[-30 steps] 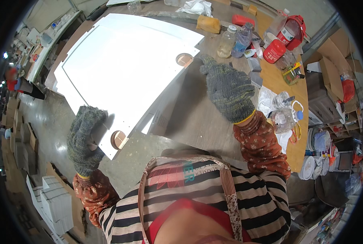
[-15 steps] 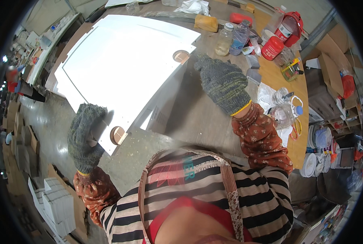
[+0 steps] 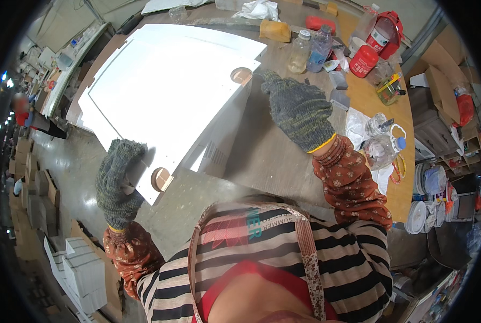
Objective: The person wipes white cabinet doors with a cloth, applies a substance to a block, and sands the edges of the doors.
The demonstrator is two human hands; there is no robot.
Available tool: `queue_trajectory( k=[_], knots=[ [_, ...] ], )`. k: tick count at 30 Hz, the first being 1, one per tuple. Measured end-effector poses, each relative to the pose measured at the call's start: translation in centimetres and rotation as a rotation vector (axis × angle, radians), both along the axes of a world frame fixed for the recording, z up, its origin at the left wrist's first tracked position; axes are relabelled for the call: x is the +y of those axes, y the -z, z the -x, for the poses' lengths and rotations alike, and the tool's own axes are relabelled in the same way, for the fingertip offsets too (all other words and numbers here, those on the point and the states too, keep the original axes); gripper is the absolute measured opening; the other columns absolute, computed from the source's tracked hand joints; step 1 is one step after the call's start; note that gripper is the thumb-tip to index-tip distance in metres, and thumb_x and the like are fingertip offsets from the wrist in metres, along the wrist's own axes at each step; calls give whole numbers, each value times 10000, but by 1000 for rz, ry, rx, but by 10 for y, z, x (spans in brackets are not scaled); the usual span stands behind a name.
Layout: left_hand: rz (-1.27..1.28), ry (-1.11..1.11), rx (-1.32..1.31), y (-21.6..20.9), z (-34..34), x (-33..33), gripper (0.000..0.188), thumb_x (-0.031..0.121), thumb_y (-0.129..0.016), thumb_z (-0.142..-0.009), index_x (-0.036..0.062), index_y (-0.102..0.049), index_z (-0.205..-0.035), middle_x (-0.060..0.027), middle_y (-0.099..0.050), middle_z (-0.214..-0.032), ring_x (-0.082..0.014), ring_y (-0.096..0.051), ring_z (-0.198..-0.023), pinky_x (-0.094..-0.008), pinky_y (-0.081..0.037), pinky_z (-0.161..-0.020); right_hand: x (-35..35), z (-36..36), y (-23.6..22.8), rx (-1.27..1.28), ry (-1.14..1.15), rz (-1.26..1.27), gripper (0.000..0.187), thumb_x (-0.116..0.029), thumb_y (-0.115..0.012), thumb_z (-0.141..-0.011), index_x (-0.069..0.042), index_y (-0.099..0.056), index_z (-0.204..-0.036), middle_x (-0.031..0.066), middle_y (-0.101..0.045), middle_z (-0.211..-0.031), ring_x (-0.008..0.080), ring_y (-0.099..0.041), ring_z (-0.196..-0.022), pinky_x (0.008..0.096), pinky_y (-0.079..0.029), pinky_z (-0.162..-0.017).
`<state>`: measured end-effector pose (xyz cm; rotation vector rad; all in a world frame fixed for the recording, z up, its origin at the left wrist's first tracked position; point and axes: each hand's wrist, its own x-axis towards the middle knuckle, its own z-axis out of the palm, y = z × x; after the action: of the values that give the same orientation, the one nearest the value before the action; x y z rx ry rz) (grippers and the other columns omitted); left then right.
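A large white panel (image 3: 170, 81) with angled corners tilts in front of me, its far part over the table and its near corner past the table edge. It has a round hole with a brown rim near its right corner and another near its closest corner. My left hand (image 3: 119, 180), in a grey knitted glove, is closed round the near left edge. At the right corner, the curled fingers of my gloved right hand (image 3: 302, 116) meet the panel's edge; their tips are partly hidden. Beneath the right edge, a pale side face (image 3: 216, 142) shows.
On the brown table (image 3: 267, 167) at the far right stand a clear bottle (image 3: 298, 53), a red jar (image 3: 363, 61) and other bottles. Small grey blocks (image 3: 338, 81) lie near my right hand. Cardboard and stacked white pieces (image 3: 81, 274) are on the floor at left.
The whole view has shifted slightly, moving things a little right and down. Slightly more of the panel's pale side face shows below its right edge. Both hands keep their places at the panel.
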<state>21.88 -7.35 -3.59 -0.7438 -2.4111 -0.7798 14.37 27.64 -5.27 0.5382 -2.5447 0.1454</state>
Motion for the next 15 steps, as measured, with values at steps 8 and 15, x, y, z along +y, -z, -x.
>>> queue_trajectory(
  k=[8,15],
  knots=[
    [-2,-16,3,5,-2,-7,448,117,-675,-782,34,-552,-1205,-116,-652,-1080,-285,-622,-1028,-390,-470,-914,3,-2,16,56,-155,105,278,-101,-555,-807,-104,-588,-1083,71,-624,-911,239,-612,-730,364,-487,-641],
    [11,-63,-26,5,-4,-10,440,104,-664,-789,44,-549,-1209,-118,-651,-1083,-289,-622,-1028,-398,-467,-923,1,0,14,66,-162,125,268,-79,-558,-803,-77,-595,-1069,80,-616,-946,240,-606,-773,370,-487,-664]
  ],
)
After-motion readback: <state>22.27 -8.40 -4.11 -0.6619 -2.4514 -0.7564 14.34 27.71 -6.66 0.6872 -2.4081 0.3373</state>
